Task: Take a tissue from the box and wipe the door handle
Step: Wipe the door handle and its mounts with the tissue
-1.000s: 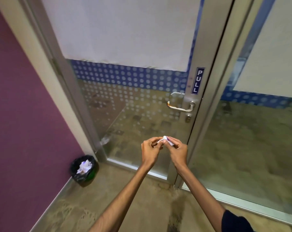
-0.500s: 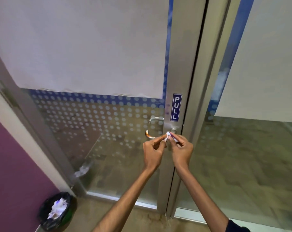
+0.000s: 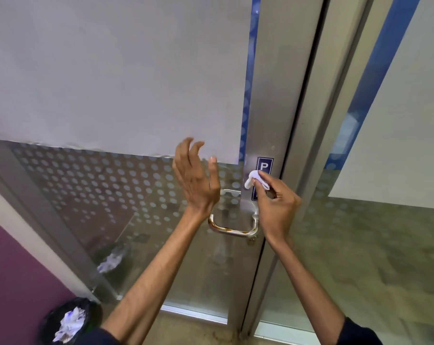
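Note:
A curved steel door handle (image 3: 232,230) with rust stains sticks out from the metal stile of a glass door. My right hand (image 3: 275,207) pinches a small crumpled white tissue (image 3: 254,179) just above the handle's right end, in front of the blue PULL label (image 3: 263,168). To the left of the handle my left hand (image 3: 196,180) is raised with fingers spread and holds nothing. No tissue box is in view.
The glass door (image 3: 126,195) carries frosted film and a dotted band, with a second glass panel (image 3: 375,245) to the right. A purple wall (image 3: 9,275) stands on the left. A black-lined bin (image 3: 69,322) with crumpled paper sits on the floor at the lower left.
I have come closer to the door. My left hand has let go of the tissue and lifted away to the left, open. My right hand keeps the tissue, now above the handle.

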Demonstrator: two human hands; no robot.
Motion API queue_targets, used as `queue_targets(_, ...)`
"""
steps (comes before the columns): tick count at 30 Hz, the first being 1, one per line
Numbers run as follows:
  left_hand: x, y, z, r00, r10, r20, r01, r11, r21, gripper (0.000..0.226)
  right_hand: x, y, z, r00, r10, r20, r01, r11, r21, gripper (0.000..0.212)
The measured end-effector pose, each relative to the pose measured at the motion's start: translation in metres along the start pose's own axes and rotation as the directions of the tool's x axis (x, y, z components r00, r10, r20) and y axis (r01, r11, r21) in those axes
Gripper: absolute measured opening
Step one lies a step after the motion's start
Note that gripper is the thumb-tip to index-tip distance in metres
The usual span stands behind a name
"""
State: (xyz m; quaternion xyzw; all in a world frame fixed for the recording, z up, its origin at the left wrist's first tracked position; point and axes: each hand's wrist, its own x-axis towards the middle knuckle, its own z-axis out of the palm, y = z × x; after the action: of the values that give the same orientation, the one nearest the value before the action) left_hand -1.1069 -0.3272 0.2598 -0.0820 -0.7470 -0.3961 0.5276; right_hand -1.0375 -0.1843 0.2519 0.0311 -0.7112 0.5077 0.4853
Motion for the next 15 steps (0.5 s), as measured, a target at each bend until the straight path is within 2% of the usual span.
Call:
queue_targets(3, 0.015, -0.007, 0.017, 0.994, 0.084, 0.068, -0.087, 0.995, 0.043, 0.052, 0.008, 0.003, 0.008, 0.995, -0.093, 0.038, 0.096, 0.993, -0.072, 0.011)
queue_targets(5, 0.019, -0.012, 0.026, 0.989, 0.124, 0.08, -0.129, 0.99, 0.064, 0.056, 0.01, 0.004, 0.014, 0.988, -0.136, 0.066, 0.144, 0.982, -0.121, 0.015)
queue_targets(9, 0.02, -0.015, 0.041, 0.981, 0.161, 0.111, -0.17, 0.982, 0.082, 0.056, 0.012, 0.012, 0.022, 0.987, -0.161, 0.022, 0.162, 0.961, -0.224, 0.023)
queue_targets(15, 0.019, -0.018, 0.055, 0.984, 0.166, 0.059, -0.169, 0.984, 0.047, 0.055, 0.011, 0.027, 0.031, 0.976, -0.215, 0.012, 0.211, 0.945, -0.249, 0.034)
